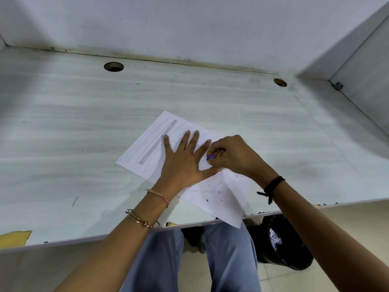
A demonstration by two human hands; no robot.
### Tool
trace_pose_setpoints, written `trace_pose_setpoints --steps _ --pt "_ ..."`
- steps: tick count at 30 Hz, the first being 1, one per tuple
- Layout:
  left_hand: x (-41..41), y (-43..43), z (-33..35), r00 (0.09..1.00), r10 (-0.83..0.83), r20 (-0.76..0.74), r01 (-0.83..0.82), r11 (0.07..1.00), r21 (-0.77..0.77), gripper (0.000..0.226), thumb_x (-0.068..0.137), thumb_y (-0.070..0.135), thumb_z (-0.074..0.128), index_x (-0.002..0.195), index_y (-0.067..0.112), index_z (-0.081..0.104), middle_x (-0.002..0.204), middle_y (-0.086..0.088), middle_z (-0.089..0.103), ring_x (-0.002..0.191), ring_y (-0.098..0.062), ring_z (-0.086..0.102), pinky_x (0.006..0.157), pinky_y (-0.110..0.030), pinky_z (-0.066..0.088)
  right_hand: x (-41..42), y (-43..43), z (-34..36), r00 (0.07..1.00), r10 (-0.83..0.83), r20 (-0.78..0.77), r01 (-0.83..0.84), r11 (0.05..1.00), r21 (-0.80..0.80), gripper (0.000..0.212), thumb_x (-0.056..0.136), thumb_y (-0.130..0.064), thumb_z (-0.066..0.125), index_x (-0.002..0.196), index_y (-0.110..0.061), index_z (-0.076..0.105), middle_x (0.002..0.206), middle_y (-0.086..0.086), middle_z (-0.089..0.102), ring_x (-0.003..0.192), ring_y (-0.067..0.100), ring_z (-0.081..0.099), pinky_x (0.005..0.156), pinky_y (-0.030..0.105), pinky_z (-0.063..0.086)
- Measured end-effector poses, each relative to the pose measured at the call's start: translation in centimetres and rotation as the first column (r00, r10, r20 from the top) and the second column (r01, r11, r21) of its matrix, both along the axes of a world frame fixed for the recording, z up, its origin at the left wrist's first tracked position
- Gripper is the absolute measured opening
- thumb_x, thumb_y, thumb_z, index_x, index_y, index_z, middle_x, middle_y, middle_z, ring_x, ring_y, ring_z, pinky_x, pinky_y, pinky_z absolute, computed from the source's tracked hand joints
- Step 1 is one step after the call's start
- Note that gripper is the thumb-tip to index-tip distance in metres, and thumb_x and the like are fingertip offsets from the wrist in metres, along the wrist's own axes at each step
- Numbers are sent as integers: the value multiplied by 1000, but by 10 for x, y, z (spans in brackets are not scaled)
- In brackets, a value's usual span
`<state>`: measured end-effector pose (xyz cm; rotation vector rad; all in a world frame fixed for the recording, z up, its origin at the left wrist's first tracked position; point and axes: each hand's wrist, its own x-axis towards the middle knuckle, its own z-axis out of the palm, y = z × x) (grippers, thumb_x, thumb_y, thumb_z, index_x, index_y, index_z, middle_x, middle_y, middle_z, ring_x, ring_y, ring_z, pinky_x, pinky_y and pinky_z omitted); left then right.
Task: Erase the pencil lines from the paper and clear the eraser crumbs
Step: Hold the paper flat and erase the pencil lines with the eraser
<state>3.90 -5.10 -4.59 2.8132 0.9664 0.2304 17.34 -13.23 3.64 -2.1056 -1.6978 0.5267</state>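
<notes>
A white sheet of paper (145, 148) lies skewed on the desk, its near corner hanging over the front edge. Pencil lines and a thick grey bar (156, 142) mark its far left part. My left hand (183, 163) presses flat on the sheet with fingers spread. Just right of it, my right hand (231, 157) pinches a small purple eraser (210, 157) against the paper. Dark eraser crumbs (214, 192) are scattered over the sheet's near part.
The pale wood-grain desk (84, 123) has two round cable holes (113, 66) near the back wall. A partition closes the right side. A black waste bin (284, 243) with crumpled paper stands under the desk at the right. A yellow scrap (14, 237) lies at the front left edge.
</notes>
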Motion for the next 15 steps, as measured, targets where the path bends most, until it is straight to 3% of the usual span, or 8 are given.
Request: trace_pose_setpoints --steps 5,9,12,15 --pt "1 1 -1 1000 -5 -10 5 1000 -14 93 73 89 0 153 42 0 164 1 -10 150 -20 -13 109 -70 -12 14 9 4 993 -117 33 116 992 45 10 71 2 65 76 -5 72 66 5 67 59 14 60 57 24 48" --pt "1 1 0 1000 1 4 -1 1000 -2 93 74 90 3 154 42 4 164 1 -7 150 -20 -11 109 -70 -11 2 6 3 996 26 84 -23 999 -29 9 70 1 64 74 -5 71 60 3 63 53 10 50 53 18 39" --pt "1 0 2 1000 -5 -8 5 1000 -24 87 79 86 14 154 42 1 164 1 -10 150 -20 -13 108 -69 -14 14 11 5 990 -114 81 112 993 27 10 71 1 65 77 -3 72 69 7 68 60 14 57 54 19 42" --pt "1 0 0 1000 -7 13 7 1000 -11 87 80 87 13 154 42 6 164 0 -6 150 -21 -10 108 -70 -13 2 10 3 988 14 151 -10 999 -31 8 70 0 63 72 -3 70 61 7 63 55 13 49 52 20 37"
